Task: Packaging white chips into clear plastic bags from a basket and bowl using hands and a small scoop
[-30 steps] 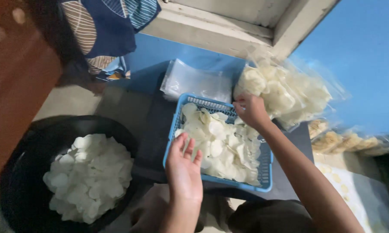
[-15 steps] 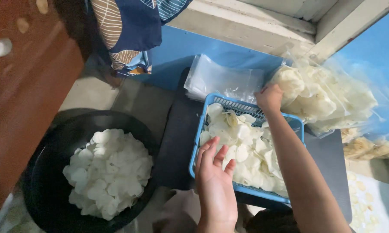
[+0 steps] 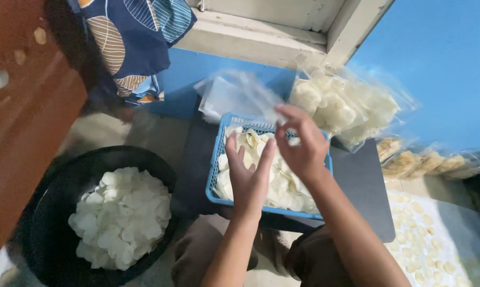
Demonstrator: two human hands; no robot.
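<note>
Blue-painted wall (image 3: 442,74) and pale timber framing (image 3: 282,32) back a low work area on the floor, seen from above. Item one: blue plastic basket (image 3: 214,175), lattice-walled, on a dark flat board (image 3: 365,186), holding thin white chips (image 3: 285,186), irregular, matte, probably brittle and very light; best lifted loosely in small handfuls, not squeezed. Item two: clear plastic bag (image 3: 250,95), limp, glossy, likely slippery, raised over the basket's far edge; the right hand (image 3: 301,143) pinches its lower edge, fingers closed on the film. The mouth edge looks the soundest place to grip. Left hand (image 3: 249,175) hovers open above the chips, fingers spread, holding nothing. Item three: round black basin (image 3: 48,212) to the left, heaped with more white chips. Item four: filled clear bags (image 3: 346,106) stacked against the wall at right; further packs of yellowish chips (image 3: 426,162) beside them. Patterned navy cloth (image 3: 128,42) hangs at upper left, near a red-brown wooden panel (image 3: 22,117).
</note>
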